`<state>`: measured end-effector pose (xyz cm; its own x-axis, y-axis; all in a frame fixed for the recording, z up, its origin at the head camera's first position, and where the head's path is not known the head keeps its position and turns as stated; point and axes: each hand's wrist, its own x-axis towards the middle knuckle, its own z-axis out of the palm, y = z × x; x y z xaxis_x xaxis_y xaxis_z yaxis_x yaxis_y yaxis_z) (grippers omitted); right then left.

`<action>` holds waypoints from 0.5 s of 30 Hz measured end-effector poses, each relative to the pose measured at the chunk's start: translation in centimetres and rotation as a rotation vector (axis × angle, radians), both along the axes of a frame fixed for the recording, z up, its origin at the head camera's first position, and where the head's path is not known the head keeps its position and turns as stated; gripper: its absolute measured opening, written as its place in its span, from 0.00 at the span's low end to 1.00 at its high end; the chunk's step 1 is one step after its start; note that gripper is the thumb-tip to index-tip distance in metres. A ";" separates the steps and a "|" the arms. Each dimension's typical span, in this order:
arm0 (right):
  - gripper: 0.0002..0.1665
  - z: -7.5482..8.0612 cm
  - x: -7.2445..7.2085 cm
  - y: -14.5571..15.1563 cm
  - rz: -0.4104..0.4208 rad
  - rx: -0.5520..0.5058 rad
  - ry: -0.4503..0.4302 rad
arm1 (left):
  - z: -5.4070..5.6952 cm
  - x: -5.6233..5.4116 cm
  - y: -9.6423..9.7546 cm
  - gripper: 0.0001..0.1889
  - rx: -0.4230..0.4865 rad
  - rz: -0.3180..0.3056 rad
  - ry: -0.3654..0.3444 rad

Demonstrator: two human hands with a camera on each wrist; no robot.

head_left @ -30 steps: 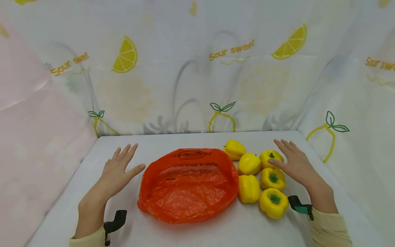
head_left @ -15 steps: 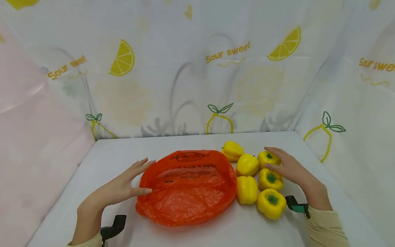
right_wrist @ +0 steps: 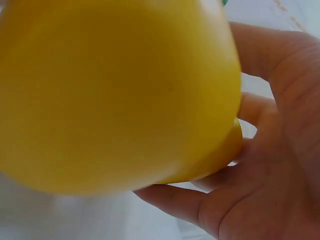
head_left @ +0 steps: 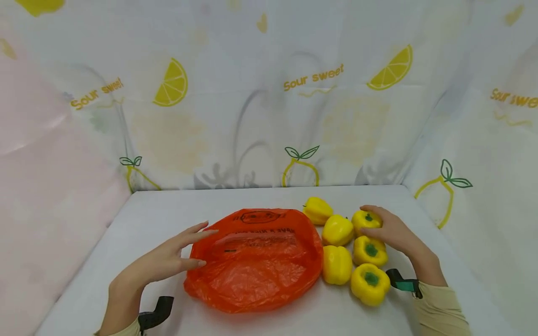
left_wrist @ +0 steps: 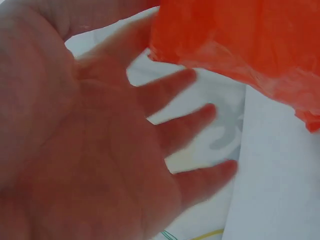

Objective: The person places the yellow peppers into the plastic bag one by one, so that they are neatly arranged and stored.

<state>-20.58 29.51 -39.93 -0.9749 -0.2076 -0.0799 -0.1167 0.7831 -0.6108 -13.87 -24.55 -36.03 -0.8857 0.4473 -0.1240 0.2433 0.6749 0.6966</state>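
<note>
A red plastic bag point(head_left: 256, 275) lies spread on the table with its mouth open upward and dark print on its far inner side. My left hand point(head_left: 161, 261) is at the bag's left edge, fingers apart; in the left wrist view the bag partly covers the index finger and thumb tips. My right hand point(head_left: 395, 233) curls round the back right yellow bell pepper point(head_left: 364, 220), thumb on the near side, fingers on the far side. In the right wrist view, a nearer yellow bell pepper point(right_wrist: 120, 100) hides much of that grip.
Several other yellow bell peppers stand or lie close together right of the bag, including a front one point(head_left: 370, 284) and a far one point(head_left: 318, 211). A white table point(head_left: 210, 198) carries everything. A lemon-print cloth point(head_left: 227, 116) hangs behind.
My left hand has moved right and down to the bag's left edge. My right hand has moved left and closed round the back right pepper. The bag and peppers keep their places.
</note>
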 end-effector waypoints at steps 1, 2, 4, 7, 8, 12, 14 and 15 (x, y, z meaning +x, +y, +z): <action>0.44 0.0 0.1 0.1 -0.008 -0.001 0.003 | 0.0 0.1 0.1 0.34 -0.012 0.009 -0.010; 0.44 0.1 0.1 0.1 -0.012 -0.005 0.009 | 0.0 0.1 0.1 0.35 -0.017 0.021 -0.025; 0.43 0.4 0.2 0.2 -0.021 -0.009 0.019 | -0.1 0.1 0.2 0.37 -0.033 0.048 -0.050; 0.44 0.8 0.5 0.2 -0.043 -0.007 0.046 | -0.3 -0.1 0.3 0.40 -0.040 0.076 -0.070; 0.44 1.1 0.6 0.2 -0.049 -0.010 0.055 | -0.3 -0.2 0.4 0.41 -0.039 0.080 -0.075; 0.44 1.9 1.2 0.0 -0.063 -0.001 0.105 | -0.3 -0.4 0.4 0.44 -0.039 0.081 -0.081; 0.44 2.4 1.5 -0.2 -0.068 0.004 0.134 | -0.3 -0.5 0.5 0.46 -0.038 0.081 -0.082; 0.44 2.7 1.7 -0.3 -0.071 0.008 0.150 | -0.3 -0.5 0.6 0.46 -0.039 0.082 -0.084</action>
<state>-18.85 29.23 -37.20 -0.9883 -0.1374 0.0661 -0.1500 0.7977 -0.5841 -14.40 -24.00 -36.30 -0.9049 0.3672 -0.2154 0.1279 0.7172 0.6850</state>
